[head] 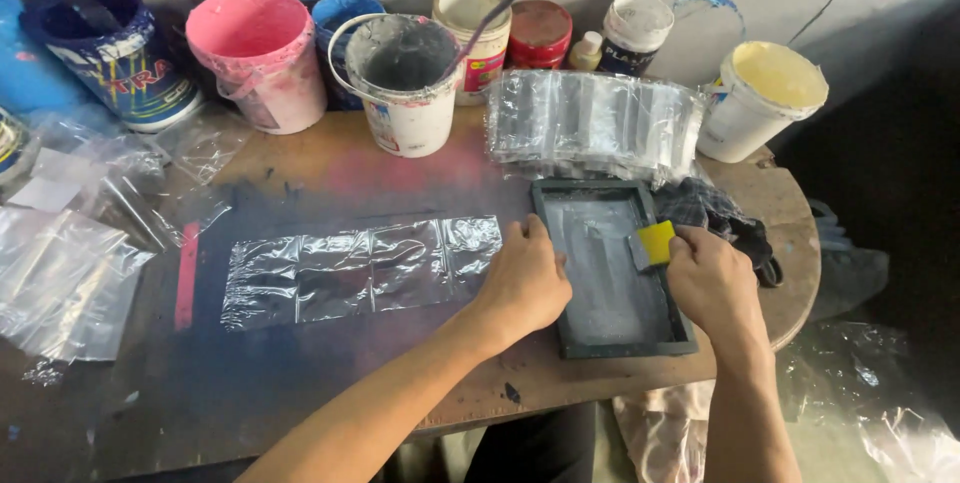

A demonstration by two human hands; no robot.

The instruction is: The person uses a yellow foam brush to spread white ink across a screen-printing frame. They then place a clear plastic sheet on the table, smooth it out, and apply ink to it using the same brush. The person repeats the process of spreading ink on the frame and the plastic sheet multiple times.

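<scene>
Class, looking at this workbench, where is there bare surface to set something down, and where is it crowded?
Bare wood lies along the near edge of the round wooden table, below the long clear plastic strip, left of the left hand. The back edge is crowded with paint buckets, like the pink bucket; the left side holds loose plastic bags.

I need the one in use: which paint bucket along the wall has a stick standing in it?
The white bucket with grey paint, middle of the row; a stirring stick leans out of it, unlike the pink bucket or yellow bucket.
</scene>
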